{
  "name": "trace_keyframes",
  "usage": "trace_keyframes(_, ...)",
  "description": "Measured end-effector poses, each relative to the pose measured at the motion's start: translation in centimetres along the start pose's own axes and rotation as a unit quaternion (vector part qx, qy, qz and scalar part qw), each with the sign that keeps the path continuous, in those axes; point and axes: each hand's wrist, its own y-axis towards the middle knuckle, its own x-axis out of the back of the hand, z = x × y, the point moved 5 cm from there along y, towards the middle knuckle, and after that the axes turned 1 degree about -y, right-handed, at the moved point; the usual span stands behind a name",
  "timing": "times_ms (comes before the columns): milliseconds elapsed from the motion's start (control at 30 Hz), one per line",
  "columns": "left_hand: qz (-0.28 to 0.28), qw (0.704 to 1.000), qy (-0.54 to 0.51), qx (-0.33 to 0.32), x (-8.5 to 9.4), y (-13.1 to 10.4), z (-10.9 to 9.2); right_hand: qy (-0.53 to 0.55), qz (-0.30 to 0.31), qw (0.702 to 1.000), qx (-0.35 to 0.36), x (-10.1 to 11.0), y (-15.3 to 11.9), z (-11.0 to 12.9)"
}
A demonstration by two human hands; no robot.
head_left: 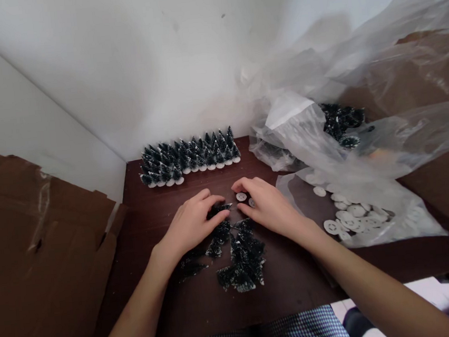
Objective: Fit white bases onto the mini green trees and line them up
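Observation:
My left hand (193, 220) has its thumb and fingers closed around a small dark green bottle-brush tree (221, 208), whose frosted tip points right. Opposite it, my right hand (270, 206) curves with thumb and index finger apart. Between those fingers shows a white plastic disc (241, 196), and a second white disc (252, 203) is partly covered by the hand. Whether the fingers touch either disc is hard to make out. Below both hands lies a loose pile of small trees (246, 254), tipped on their sides on the brown table (206, 308).
Rows of upright trees on white bases (191, 153) stand by the wall. To the right, a clear plastic bag (408, 225) spills many white discs (356, 219). Behind it, more trees (341, 120) sit among plastic sheeting. A cardboard box (38, 260) borders the left side.

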Motion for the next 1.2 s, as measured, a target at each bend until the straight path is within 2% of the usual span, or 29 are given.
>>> trace_keyframes(133, 0.006, 1.0, 0.009, -0.001, -0.1, 0.0, 0.2, 0.0, -0.014, 1.0, -0.001, -0.3, 0.0, -0.1)
trace_keyframes(300, -0.024, 1.0, -0.015, -0.004, 0.5, 0.1, 0.4, 0.03, -0.015, 0.999, -0.006, -0.4, 0.1, -0.3)
trace_keyframes(500, -0.103, 0.993, -0.057, 0.003, 1.3, 0.1, 0.7, 0.033, -0.012, 0.999, -0.01, -0.2, 0.2, -0.2)
trace_keyframes(633, -0.14, 0.988, -0.069, -0.022, 1.6, 0.1, 0.8, 0.037, -0.017, 0.999, -0.015, -0.1, 0.2, -0.1)
trace_keyframes(700, -0.157, 0.985, -0.07, -0.028, 1.7, 0.2, 0.8, 0.055, -0.023, 0.998, -0.018, 0.0, 0.3, -0.1)
trace_keyframes(833, -0.236, 0.965, -0.11, -0.029, 2.2, 0.0, 0.7, 0.127, -0.045, 0.991, -0.018, 0.3, 0.3, 0.1)
trace_keyframes(933, -0.265, 0.946, -0.189, -0.01, 2.3, 0.1, 1.0, 0.241, -0.05, 0.969, -0.03, 0.2, 0.5, 0.0)
trace_keyframes(1067, -0.267, 0.894, -0.358, 0.025, 1.7, 0.3, 1.8, 0.438, -0.03, 0.897, -0.056, -0.3, 0.9, -0.4)
trace_keyframes(1200, -0.269, 0.843, -0.465, 0.03, 1.0, 0.7, 2.5, 0.523, -0.05, 0.845, -0.099, -0.8, 1.1, -1.2)
